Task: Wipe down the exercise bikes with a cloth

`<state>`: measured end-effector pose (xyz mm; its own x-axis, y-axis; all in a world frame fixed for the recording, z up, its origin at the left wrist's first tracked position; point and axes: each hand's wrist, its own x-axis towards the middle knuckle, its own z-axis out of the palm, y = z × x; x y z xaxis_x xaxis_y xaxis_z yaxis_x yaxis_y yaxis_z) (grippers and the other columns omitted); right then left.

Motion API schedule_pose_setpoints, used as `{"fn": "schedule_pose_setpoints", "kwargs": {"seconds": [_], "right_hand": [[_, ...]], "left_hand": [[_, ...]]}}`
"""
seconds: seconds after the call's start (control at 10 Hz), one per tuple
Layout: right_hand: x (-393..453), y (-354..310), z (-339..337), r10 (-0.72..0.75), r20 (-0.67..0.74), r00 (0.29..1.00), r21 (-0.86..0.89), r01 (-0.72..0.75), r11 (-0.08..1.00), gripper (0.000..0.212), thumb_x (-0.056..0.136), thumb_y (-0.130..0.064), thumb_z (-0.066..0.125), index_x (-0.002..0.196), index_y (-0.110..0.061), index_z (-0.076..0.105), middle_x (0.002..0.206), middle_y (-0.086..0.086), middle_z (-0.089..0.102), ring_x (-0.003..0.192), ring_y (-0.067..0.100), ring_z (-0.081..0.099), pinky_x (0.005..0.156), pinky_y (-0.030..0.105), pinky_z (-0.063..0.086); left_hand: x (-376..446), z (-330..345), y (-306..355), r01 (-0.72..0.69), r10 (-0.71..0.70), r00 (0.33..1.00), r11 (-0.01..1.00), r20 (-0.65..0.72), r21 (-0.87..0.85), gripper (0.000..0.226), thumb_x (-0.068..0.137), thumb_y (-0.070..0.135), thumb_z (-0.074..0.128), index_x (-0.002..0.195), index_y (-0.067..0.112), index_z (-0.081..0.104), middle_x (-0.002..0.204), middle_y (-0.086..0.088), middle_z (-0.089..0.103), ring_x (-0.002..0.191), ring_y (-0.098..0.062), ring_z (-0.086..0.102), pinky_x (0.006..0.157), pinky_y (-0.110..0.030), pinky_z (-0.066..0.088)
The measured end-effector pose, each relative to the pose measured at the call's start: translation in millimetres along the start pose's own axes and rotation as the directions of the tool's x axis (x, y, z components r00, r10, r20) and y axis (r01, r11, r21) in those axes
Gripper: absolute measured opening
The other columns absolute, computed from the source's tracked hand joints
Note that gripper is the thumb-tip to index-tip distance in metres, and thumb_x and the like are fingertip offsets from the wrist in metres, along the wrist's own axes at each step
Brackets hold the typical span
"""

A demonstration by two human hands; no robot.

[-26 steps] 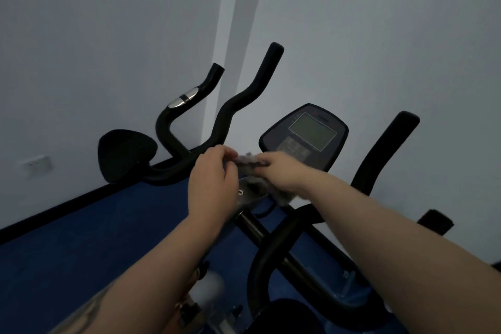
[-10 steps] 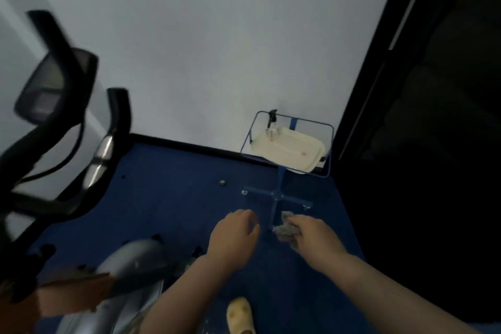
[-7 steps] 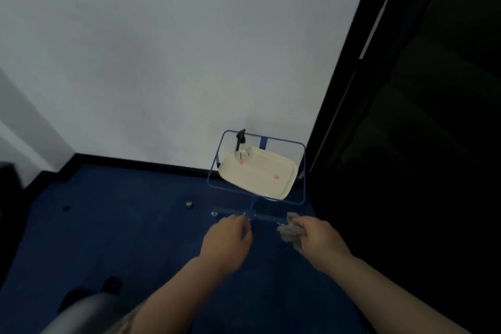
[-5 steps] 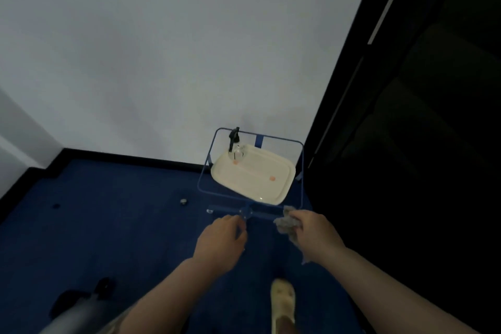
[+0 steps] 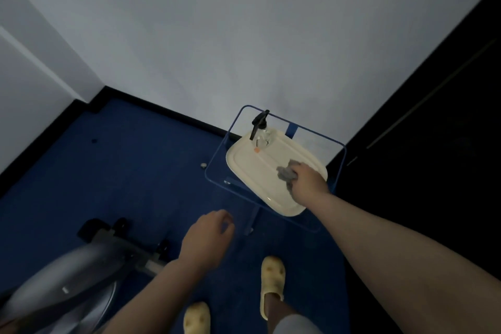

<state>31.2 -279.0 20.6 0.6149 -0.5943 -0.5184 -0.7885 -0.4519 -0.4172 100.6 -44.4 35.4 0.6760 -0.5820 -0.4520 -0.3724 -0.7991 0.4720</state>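
My right hand [image 5: 307, 181] is closed around a crumpled grey cloth [image 5: 285, 173] and holds it low over the cream tray [image 5: 249, 160], near the tray's right side. Whether the cloth touches the tray I cannot tell. My left hand [image 5: 207, 238] hangs over the blue floor with its fingers loosely curled and nothing in it. Only the silver housing and black front foot of one exercise bike [image 5: 81, 260] show, at the lower left.
The tray rests on a blue wire-frame stand [image 5: 217, 160] against the white wall. A clear pump bottle [image 5: 261, 130] with a black head stands at the tray's far corner. A dark doorway [image 5: 433, 144] fills the right side. My feet wear yellow slippers [image 5: 272, 276].
I have turned from the bike's handlebars and console to the stand in the corner. My right hand carried the cloth forward over the tray; my left hand let go and dropped back.
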Motion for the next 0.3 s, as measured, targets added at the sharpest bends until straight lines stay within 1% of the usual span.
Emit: {"fn": "schedule_pose_setpoints", "kwargs": {"seconds": [0.1, 0.2, 0.3], "right_hand": [[4.8, -4.8, 3.6, 0.028, 0.126, 0.992, -0.119, -0.013, 0.993, 0.042, 0.097, -0.023, 0.042, 0.138, -0.014, 0.037, 0.150, 0.010, 0.030, 0.133, 0.032, 0.037, 0.105, 0.045, 0.039], [-16.5, -6.1, 10.5, 0.031, 0.117, 0.993, -0.082, -0.022, 0.996, 0.048, 0.094, -0.014, 0.047, 0.142, -0.015, 0.037, 0.143, 0.011, 0.040, 0.125, 0.030, 0.044, 0.104, 0.040, 0.042], [-55.6, 3.6, 26.6, 0.086, 0.195, 0.977, -0.036, -0.080, 0.996, 0.049, 0.096, -0.012, 0.047, 0.144, -0.017, 0.037, 0.141, 0.010, 0.044, 0.122, 0.028, 0.047, 0.101, 0.036, 0.045]], "left_hand": [[3.0, 0.8, 12.0, -0.006, 0.006, 1.000, 1.000, 0.010, -0.020, 0.018, 0.091, 0.032, 0.045, 0.099, 0.029, 0.061, 0.104, 0.009, 0.063, 0.097, -0.013, 0.056, 0.082, -0.033, 0.048], [0.1, -5.9, 20.1, -0.030, 0.031, 0.999, 0.999, 0.014, -0.023, 0.020, 0.092, 0.032, 0.045, 0.102, 0.028, 0.061, 0.107, 0.007, 0.063, 0.100, -0.014, 0.056, 0.085, -0.036, 0.048], [-10.4, -16.2, 20.7, -0.076, 0.075, 0.997, 0.996, -0.025, -0.036, 0.022, 0.092, 0.032, 0.044, 0.105, 0.028, 0.061, 0.109, 0.007, 0.063, 0.101, -0.013, 0.055, 0.087, -0.036, 0.048]]}}
